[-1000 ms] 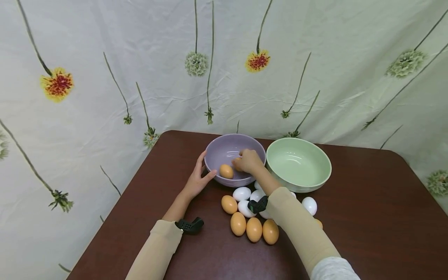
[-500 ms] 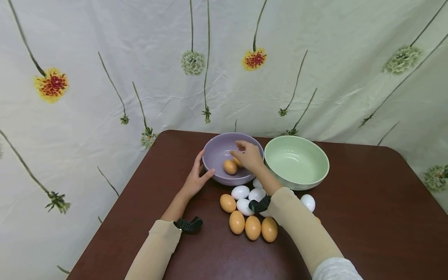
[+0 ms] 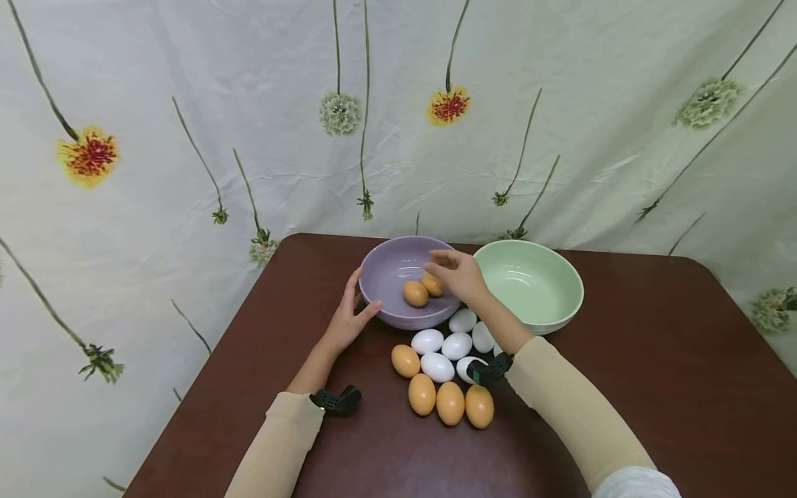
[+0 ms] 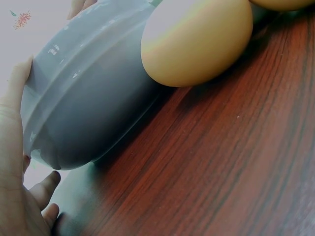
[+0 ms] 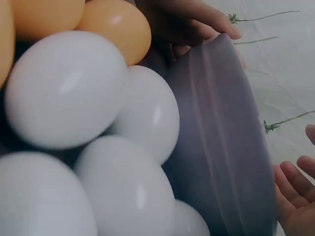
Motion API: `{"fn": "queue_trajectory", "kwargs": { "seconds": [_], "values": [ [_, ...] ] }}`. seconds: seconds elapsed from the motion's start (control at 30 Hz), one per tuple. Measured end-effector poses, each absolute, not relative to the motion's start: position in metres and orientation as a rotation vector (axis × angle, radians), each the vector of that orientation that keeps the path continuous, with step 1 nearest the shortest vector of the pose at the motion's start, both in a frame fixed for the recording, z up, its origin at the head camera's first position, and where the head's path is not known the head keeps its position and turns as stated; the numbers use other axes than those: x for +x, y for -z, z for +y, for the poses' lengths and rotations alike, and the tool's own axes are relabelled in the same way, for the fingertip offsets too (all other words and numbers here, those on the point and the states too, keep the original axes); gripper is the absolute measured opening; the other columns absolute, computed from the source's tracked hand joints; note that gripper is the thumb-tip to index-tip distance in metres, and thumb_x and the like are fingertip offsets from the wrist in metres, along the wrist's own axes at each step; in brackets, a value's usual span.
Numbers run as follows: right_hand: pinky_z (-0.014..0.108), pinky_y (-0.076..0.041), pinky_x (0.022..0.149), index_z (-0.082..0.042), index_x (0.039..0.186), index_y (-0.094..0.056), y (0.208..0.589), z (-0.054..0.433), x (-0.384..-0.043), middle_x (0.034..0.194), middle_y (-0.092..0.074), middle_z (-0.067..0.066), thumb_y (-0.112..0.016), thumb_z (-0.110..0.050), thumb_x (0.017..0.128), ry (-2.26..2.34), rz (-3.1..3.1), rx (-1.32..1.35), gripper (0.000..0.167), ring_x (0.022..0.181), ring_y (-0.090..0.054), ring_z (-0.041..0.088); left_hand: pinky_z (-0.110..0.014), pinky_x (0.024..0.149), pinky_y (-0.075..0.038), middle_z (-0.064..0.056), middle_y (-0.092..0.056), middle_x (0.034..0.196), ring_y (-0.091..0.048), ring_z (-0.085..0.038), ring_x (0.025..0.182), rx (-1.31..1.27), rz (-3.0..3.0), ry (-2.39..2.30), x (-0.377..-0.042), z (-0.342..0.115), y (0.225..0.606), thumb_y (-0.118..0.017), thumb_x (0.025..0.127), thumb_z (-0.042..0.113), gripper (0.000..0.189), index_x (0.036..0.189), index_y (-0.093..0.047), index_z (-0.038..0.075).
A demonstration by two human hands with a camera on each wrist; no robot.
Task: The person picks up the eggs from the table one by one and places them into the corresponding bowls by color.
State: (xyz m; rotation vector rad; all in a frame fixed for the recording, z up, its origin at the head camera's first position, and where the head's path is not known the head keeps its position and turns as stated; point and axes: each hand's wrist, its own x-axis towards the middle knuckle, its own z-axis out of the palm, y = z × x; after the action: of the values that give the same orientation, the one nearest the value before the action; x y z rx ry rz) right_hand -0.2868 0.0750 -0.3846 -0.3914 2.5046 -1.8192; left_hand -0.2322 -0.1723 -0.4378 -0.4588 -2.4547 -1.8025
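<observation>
My left hand holds the near left side of a purple bowl, thumb at the rim and fingers spread around the outer wall. Inside that bowl lie two brown eggs, one brown egg in full sight and another brown egg partly behind my right fingers. My right hand hovers over the bowl's right rim with loosely bent fingers and nothing between them. In the right wrist view, the right hand shows beside the purple wall, its fingers apart.
A light green bowl stands right beside the purple one, nothing seen in it. In front of both bowls, several white eggs sit close together on the dark wooden table, with several brown eggs nearer me. My right forearm covers part of that group.
The right hand let go of a brown egg in the purple bowl and drew back rightward to the rim. Both eggs there shifted right. The left hand stayed on the bowl.
</observation>
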Motion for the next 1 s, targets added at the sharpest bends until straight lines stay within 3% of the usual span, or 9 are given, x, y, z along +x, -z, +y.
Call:
{"fn": "queue_trajectory", "kwargs": {
  "seconds": [0.27,0.57,0.87,1.0],
  "values": [
    [0.046,-0.045,0.099,0.004,0.131,-0.057,0.374,0.106,-0.273,0.123,-0.063,0.020,-0.064,-0.019,0.095,1.853,2.381,-0.358,0.043,0.113,-0.060,0.031,-0.055,0.112,-0.022,-0.022,-0.007,0.159,-0.022,-0.047,0.140,-0.464,-2.447,1.801,-0.234,-0.173,0.440,-0.058,0.095,0.008,0.078,0.155,-0.010,0.003],
    [0.037,-0.048,0.097,0.006,0.132,-0.056,0.366,0.135,-0.254,0.126,-0.060,0.024,-0.063,-0.019,0.097,1.811,2.426,-0.392,0.044,0.116,-0.058,0.033,-0.058,0.112,-0.020,-0.021,-0.007,0.160,-0.023,-0.049,0.139,-0.466,-2.446,1.807,-0.235,-0.173,0.441,-0.059,0.095,0.009,0.078,0.156,-0.010,0.004],
    [0.028,-0.051,0.090,0.007,0.129,-0.058,0.369,0.172,-0.226,0.117,-0.064,0.026,-0.062,-0.020,0.097,1.781,2.469,-0.413,0.042,0.098,-0.064,0.007,-0.057,0.112,-0.021,-0.022,-0.006,0.160,-0.024,-0.050,0.138,-0.468,-2.458,1.801,-0.236,-0.172,0.440,-0.058,0.095,0.008,0.078,0.156,-0.009,0.005],
    [0.023,-0.049,0.089,0.007,0.128,-0.059,0.372,0.187,-0.212,0.119,-0.064,0.024,-0.062,-0.021,0.097,1.746,2.479,-0.407,0.042,0.100,-0.063,0.004,-0.057,0.112,-0.021,-0.022,-0.006,0.160,-0.022,-0.049,0.139,-0.478,-2.437,1.806,-0.235,-0.171,0.440,-0.058,0.095,0.007,0.078,0.155,-0.009,0.003]
  ]
}}
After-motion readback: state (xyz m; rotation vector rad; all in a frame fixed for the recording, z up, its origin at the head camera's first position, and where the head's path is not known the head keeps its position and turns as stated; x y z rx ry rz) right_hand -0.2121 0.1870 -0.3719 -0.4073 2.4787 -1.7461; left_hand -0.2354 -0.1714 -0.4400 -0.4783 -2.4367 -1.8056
